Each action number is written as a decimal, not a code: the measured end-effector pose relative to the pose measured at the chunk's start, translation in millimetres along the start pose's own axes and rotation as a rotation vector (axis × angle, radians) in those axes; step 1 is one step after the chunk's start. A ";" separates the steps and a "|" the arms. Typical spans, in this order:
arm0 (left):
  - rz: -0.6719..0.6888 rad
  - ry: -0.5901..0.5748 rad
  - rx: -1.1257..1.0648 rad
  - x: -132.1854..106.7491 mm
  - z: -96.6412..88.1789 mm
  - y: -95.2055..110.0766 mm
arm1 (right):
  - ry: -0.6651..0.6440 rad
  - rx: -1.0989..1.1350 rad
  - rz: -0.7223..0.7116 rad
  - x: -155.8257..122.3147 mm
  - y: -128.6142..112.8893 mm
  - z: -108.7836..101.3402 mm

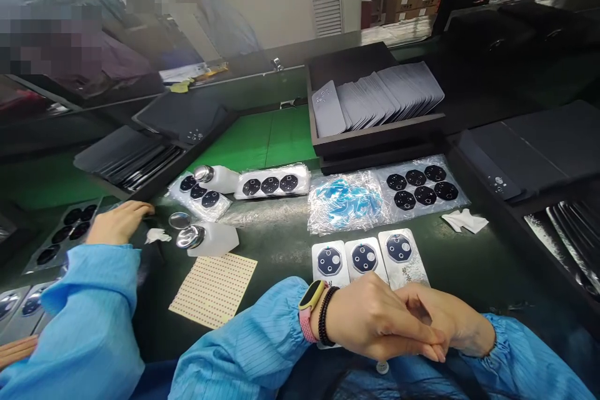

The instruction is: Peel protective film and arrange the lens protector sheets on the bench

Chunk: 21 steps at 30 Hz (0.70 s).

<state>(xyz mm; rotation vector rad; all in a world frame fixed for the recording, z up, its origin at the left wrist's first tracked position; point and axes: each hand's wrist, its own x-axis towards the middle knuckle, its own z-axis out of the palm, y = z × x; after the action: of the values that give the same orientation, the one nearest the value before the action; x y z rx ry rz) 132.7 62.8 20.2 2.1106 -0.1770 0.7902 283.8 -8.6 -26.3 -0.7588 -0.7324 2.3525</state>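
My left hand (375, 319), with a watch and a black bead bracelet on its wrist, reaches across in front of my body. Its fingertips are pinched together; whatever lies between them is hidden or too small to name. My right hand (443, 315) meets it from the other side, fingers curled and partly covered by the left hand. Just beyond both hands lie three pale rectangular plates, a left one (330, 260), a middle one (364, 257) and a right one (399, 249), each bearing a dark octagonal piece with round holes. The hands hide the plates' near ends.
Behind the plates are a bag of blue-and-clear film scraps (347, 200) and a sheet of black octagons (422, 186). A black tray (375, 132) holds many grey plates. Metal-capped bottles (213, 239) and a dotted yellow sheet (213, 287) lie left, beside a co-worker's hand (115, 225).
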 end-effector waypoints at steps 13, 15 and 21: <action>-0.093 0.010 0.452 -9.6 34.1 -13.4 | 0.647 -0.949 -0.301 -14.3 -90.4 -33.2; -0.059 -0.018 0.540 -11.5 45.4 -23.6 | 0.707 -1.051 -0.287 -5.6 -98.8 -43.0; -0.239 0.089 0.586 -12.6 31.7 -37.3 | 0.346 -0.469 -0.276 -4.8 -77.5 -44.8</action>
<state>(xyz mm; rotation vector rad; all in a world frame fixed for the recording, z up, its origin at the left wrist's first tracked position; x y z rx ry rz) 152.3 60.0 -26.3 2.5666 0.3955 0.8584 341.9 56.6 -6.3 -1.1430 -1.1634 1.7568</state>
